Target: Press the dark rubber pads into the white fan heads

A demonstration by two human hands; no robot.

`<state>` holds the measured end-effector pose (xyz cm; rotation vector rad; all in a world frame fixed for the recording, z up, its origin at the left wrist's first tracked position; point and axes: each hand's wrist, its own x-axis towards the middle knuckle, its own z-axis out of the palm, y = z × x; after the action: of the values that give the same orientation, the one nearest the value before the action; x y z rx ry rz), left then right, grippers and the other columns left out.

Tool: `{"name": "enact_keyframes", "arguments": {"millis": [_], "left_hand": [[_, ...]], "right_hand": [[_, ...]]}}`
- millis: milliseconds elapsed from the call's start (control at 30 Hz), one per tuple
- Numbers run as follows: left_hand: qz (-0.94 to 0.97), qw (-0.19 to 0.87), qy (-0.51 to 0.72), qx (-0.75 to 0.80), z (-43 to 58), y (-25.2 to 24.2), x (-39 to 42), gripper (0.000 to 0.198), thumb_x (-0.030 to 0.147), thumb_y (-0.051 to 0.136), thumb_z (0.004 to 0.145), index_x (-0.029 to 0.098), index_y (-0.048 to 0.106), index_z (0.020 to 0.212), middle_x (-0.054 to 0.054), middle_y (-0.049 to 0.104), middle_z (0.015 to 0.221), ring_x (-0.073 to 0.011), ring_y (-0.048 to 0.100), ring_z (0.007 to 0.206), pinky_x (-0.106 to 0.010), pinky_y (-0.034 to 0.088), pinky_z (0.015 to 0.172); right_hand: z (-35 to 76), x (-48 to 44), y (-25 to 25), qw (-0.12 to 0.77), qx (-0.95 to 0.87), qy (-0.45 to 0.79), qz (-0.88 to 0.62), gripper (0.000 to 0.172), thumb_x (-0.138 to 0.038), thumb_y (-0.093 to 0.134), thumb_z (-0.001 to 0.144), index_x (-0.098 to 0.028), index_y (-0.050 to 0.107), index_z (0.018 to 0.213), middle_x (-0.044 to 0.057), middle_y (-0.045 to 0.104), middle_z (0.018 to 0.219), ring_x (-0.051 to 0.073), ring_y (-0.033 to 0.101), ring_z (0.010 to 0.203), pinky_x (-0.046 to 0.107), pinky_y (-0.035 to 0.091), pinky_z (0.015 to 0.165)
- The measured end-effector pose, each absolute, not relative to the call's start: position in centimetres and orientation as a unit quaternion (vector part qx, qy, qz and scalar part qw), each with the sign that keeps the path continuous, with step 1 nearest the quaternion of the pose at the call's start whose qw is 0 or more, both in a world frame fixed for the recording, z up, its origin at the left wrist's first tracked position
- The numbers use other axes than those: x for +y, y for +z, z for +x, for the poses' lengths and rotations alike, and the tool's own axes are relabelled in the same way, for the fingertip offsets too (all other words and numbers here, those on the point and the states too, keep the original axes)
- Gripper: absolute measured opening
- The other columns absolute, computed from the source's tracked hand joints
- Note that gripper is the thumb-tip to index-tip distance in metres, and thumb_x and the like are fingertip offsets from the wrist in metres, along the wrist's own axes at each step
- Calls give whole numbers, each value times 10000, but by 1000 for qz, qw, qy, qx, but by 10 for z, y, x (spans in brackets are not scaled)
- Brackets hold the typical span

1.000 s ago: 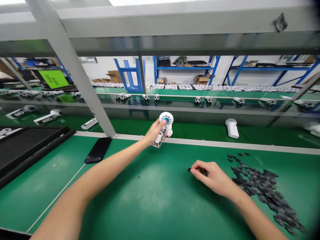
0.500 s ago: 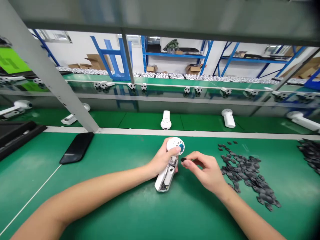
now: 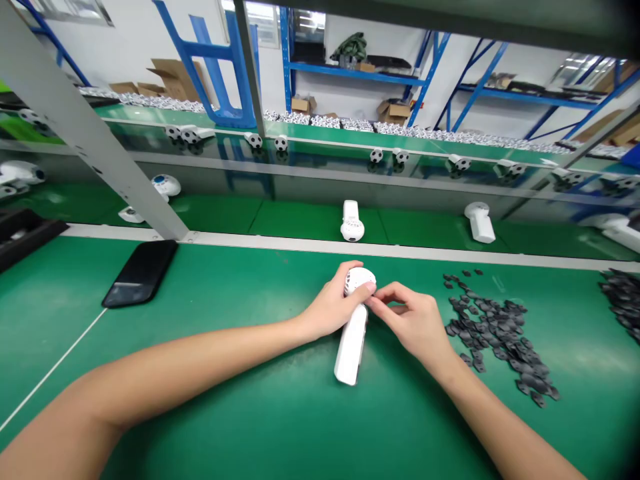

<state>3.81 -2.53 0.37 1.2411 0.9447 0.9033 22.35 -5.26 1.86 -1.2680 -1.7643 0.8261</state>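
Observation:
My left hand (image 3: 333, 307) is closed around the round, vented head of a white handheld fan (image 3: 353, 347). Its thumb lies over the head, and the handle slants down toward me with the smooth white side up. On the right side of the head, my right hand (image 3: 413, 320) is closed in a pinch, its fingertips against the fan just beside my left thumb. The small black plastic piece in that pinch is almost wholly hidden by the fingers. To the right of my right hand lies a loose pile of similar black plastic pieces (image 3: 500, 330).
A black phone (image 3: 141, 273) with a white cable lies at left. Another dark pile (image 3: 623, 303) sits at the far right. Beyond the pale ledge (image 3: 280, 245) stand white fans (image 3: 352, 223) on a green belt. A slanted grey post (image 3: 107, 157) rises at left.
The fan has been turned over, from its open inner side to its smooth side. My right hand has brought the black piece against the fan's head. The camera view has shifted.

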Motion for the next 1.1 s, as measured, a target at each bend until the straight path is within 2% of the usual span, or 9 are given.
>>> {"name": "enact_keyframes", "arguments": {"millis": [133, 233, 467, 600, 767, 833, 900, 967, 1100], "left_hand": [[573, 574, 410, 417, 37, 2, -27, 767, 432, 885, 762, 219, 497, 1388, -47, 688, 980, -212, 689, 823, -332, 572, 742], [585, 572, 396, 416, 37, 1, -28, 794, 409, 927, 711, 218, 499, 1352, -42, 678, 988, -204, 681, 821, -332, 569, 746], [550, 633, 374, 396, 37, 3, -31, 701, 461, 867, 799, 257, 418, 1296, 4, 641, 930, -153, 657, 634, -305, 567, 597], [538, 660, 374, 368, 36, 5, -33, 691, 441, 870, 806, 267, 404, 1287, 21, 634, 882, -155, 669, 620, -291, 568, 576], [510, 713, 345, 334, 33, 5, -30, 708, 404, 867, 813, 249, 405, 1327, 2, 662, 872, -178, 695, 612, -313, 593, 560], [513, 710, 341, 341, 31, 4, -28, 654, 398, 859, 816, 226, 454, 1300, -34, 677, 948, -187, 716, 622, -329, 606, 566], [522, 707, 336, 338, 29, 5, -26, 620, 399, 860, 810, 209, 493, 1272, -60, 683, 1009, -196, 733, 634, -341, 618, 580], [528, 707, 331, 335, 27, 6, -27, 612, 411, 861, 805, 202, 511, 1261, -72, 687, 1028, -199, 739, 629, -345, 624, 586], [531, 700, 338, 337, 26, 8, -29, 588, 426, 853, 813, 210, 524, 1249, -82, 690, 1064, -193, 741, 621, -333, 621, 570]], "right_hand": [[227, -51, 15, 379, -716, 302, -503, 163, -327, 699, 947, -219, 693, 825, -11, 747, 747, 150, 697, 558, 230, 535, 524], [229, -51, 12, 370, -722, 285, -511, 188, -352, 713, 945, -222, 696, 811, -5, 753, 740, 162, 698, 584, 242, 517, 541], [230, -52, 1, 340, -763, 220, -504, 173, -288, 605, 1010, -235, 604, 846, -9, 723, 773, 165, 651, 658, 261, 475, 631], [230, -48, -2, 338, -783, 219, -474, 184, -297, 570, 1031, -235, 567, 858, -8, 696, 764, 160, 627, 651, 255, 465, 622], [259, -37, 23, 250, -822, 289, -423, 193, -335, 529, 1055, -228, 656, 956, 24, 740, 863, 178, 680, 736, 278, 523, 697], [282, -32, 37, 255, -795, 302, -460, 258, -385, 496, 1073, -229, 694, 1018, 26, 744, 826, 179, 692, 721, 287, 544, 704], [308, -29, 48, 264, -757, 296, -520, 292, -457, 538, 1048, -226, 709, 993, 18, 717, 739, 176, 672, 656, 280, 536, 634], [329, -28, 54, 223, -733, 324, -555, 309, -516, 622, 989, -224, 712, 951, 19, 708, 714, 181, 666, 636, 277, 530, 589], [341, -29, 54, 78, -716, 413, -557, 306, -536, 739, 886, -232, 713, 901, 1, 707, 683, 174, 648, 580, 261, 490, 511]]}}
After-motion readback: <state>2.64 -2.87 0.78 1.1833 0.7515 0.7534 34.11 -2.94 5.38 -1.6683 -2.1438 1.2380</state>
